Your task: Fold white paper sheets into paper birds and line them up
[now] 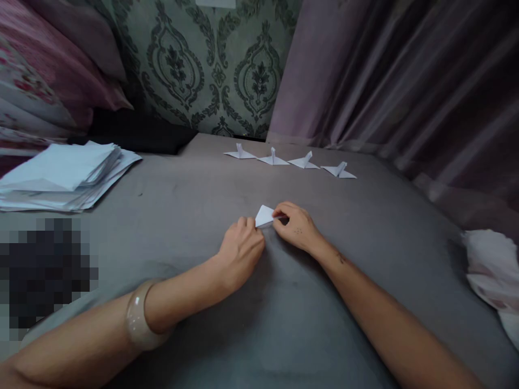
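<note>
Currently: left hand (243, 246) + right hand (297, 226) both gripping folded paper (265, 214) | 4 paper figures (273, 160) lined up beyond

1 pc of white paper (264, 215), folded small, plain on the side u can see. Visible bit's kinda an angular wedge w/ a blunt top & straight slanted left edge. Pinched at both ends, on or just above the grey cloth (194, 200), can't tell which tbh.
</note>
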Demonstrator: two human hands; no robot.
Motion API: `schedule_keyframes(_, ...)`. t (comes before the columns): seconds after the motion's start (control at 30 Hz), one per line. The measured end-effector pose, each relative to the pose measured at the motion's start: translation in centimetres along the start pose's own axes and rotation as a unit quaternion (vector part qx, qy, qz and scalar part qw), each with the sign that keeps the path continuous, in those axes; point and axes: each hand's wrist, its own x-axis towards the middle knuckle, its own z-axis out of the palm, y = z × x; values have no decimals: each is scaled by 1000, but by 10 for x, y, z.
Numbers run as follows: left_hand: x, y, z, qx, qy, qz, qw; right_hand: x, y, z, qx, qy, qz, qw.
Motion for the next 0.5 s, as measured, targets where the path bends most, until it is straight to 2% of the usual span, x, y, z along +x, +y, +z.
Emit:
schedule_keyframes(0.3,-7,7,-9,-48,-87,-28,995,10,-16,2,-68,-52,87,993)
schedule_keyframes(0.43,-8,7,-3,-68,-94,-43,992,18,-20,5,-106,-70,92,988)
schedule_keyframes(0.5,-8,6,3,-120,-56,-35,991,23,-18,5,-102,-95,106,985)
